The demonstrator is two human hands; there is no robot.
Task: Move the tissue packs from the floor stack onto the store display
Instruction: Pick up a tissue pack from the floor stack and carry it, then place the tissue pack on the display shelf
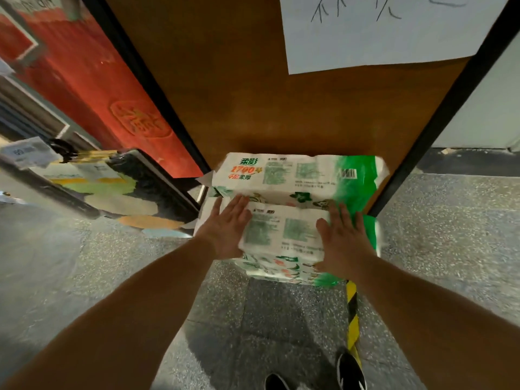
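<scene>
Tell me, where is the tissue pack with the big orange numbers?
In the head view, the tissue pack with orange numbers sits mid-frame against the brown board, just behind the nearer pack that both open hands, left hand and right hand, touch.

Dim indoor light, wide-angle view.
Edges bow strongly; left side blurs; soft shadow falls on the floor [270, 319] below the arms.

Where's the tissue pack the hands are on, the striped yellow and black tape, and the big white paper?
near tissue pack [284, 235]: head view, on its printed top face between the hands.
yellow and black tape [352, 319]: head view, on a yellow band midway along the strip.
white paper sign [380, 38]: head view, on its middle.
</scene>
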